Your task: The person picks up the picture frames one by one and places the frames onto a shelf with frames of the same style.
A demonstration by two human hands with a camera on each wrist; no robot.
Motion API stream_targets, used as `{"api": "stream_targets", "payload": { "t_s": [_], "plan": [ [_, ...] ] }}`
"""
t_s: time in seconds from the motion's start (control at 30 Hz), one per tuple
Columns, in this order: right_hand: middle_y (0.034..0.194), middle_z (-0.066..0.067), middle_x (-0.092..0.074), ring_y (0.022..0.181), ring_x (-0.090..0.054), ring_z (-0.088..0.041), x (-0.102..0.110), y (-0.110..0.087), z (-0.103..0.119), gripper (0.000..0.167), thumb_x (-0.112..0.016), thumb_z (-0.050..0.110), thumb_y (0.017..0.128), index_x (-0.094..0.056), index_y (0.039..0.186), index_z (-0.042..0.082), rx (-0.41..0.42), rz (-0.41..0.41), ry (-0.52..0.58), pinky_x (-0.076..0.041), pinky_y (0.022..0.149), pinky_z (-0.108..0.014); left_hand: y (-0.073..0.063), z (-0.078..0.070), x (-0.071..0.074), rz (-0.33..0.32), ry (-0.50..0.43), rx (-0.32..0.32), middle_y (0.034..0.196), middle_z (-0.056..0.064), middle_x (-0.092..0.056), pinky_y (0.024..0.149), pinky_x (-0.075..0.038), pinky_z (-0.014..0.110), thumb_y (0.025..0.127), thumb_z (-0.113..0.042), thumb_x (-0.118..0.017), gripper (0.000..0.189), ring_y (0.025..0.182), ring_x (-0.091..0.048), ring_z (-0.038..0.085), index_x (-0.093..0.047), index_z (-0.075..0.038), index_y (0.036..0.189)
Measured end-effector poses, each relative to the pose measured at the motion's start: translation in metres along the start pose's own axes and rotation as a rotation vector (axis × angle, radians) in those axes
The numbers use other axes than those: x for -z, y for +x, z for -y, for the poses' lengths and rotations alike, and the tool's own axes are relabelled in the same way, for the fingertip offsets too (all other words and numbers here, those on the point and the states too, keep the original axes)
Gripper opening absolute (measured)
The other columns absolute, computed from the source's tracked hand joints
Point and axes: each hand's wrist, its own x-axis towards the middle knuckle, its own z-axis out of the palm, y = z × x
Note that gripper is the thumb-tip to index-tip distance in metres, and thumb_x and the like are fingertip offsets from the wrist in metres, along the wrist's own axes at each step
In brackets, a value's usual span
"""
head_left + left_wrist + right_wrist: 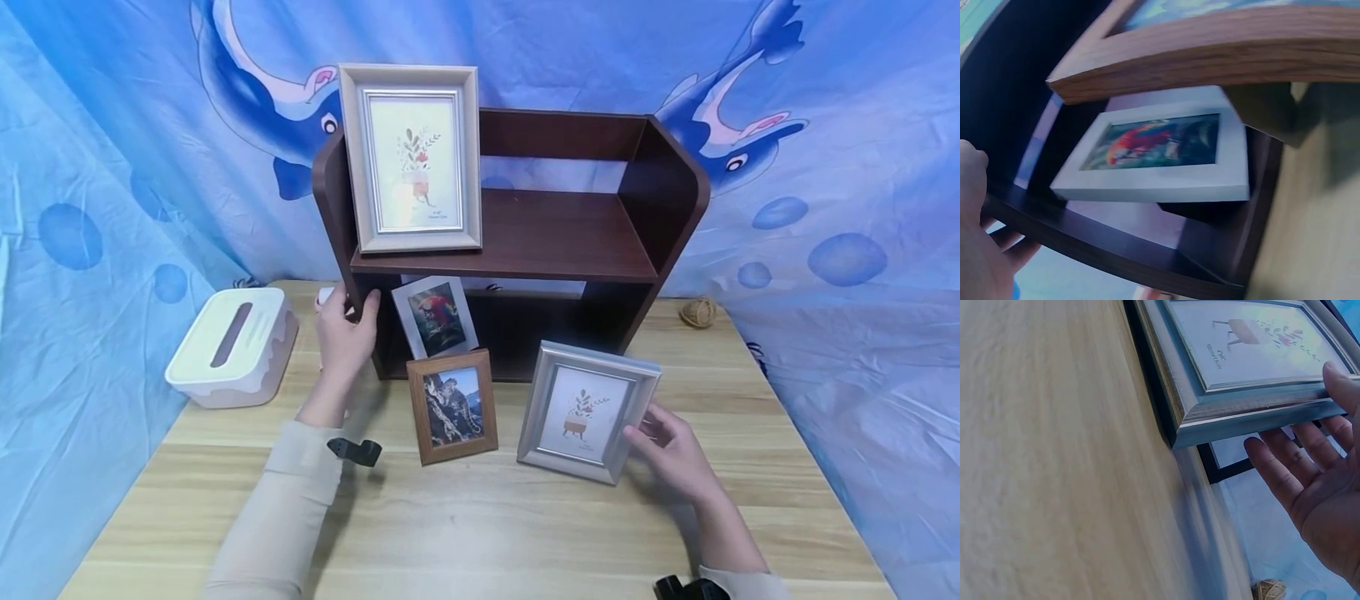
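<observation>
A dark brown two-tier shelf [570, 233] stands on the table. My left hand [345, 329] grips its left side panel, thumb inside and fingers outside. With my right hand [671, 450] I hold the right edge of a silver picture frame [536, 417] with a plant print, thumb in front and fingers behind. The frame leans back on the table. Left of it is a wooden picture frame [491, 408] with a leopard picture. Behind that, a white picture frame [441, 317] with a parrot picture tilts in the lower tier. A larger beige picture frame [420, 242] stands on the upper tier.
On the table's left side sits a white tissue box [258, 333]. A small twine ball [699, 312] lies at the back right. Blue dolphin-print cloth [847, 167] hangs behind and beside the wooden table [465, 533].
</observation>
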Motion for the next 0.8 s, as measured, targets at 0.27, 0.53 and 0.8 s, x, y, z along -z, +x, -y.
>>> {"api": "stream_targets", "payload": {
  "t_s": [0.27, 0.53, 0.8],
  "plan": [
    [0.116, 0.018, -0.069, 0.102, -0.069, -0.004, -0.002, 0.000, 0.002, 0.042, -0.064, -0.007, 0.094, -0.052, 0.134, -0.015, -0.005, 0.019, 0.039, -0.057, 0.086, -0.020, 0.002, -0.011, 0.005, -0.062, 0.026, -0.056, 0.094, 0.019, -0.076, 0.088, -0.057, 0.023, 0.088, -0.007, -0.076, 0.013, 0.081, -0.075, 0.035, -0.073, 0.004, 0.093],
    [0.115, 0.011, -0.073, 0.100, -0.071, -0.008, -0.002, 0.000, 0.004, 0.041, -0.062, -0.011, 0.094, -0.050, 0.132, -0.019, -0.002, 0.052, 0.117, -0.059, 0.084, -0.024, -0.006, -0.009, 0.008, -0.108, -0.034, -0.054, 0.092, 0.020, -0.075, 0.069, -0.053, 0.007, 0.087, 0.000, -0.075, 0.015, 0.080, -0.074, 0.038, -0.077, 0.005, 0.101],
    [0.116, 0.006, -0.074, 0.100, -0.072, -0.012, -0.001, 0.000, 0.001, 0.039, -0.060, -0.015, 0.093, -0.051, 0.131, -0.019, 0.023, 0.055, 0.212, -0.059, 0.084, -0.027, -0.008, -0.006, 0.006, -0.117, -0.015, -0.070, 0.092, 0.024, -0.074, 0.073, -0.054, 0.008, 0.088, -0.002, -0.076, 0.017, 0.084, -0.074, 0.039, -0.077, 0.004, 0.103]
  ]
}}
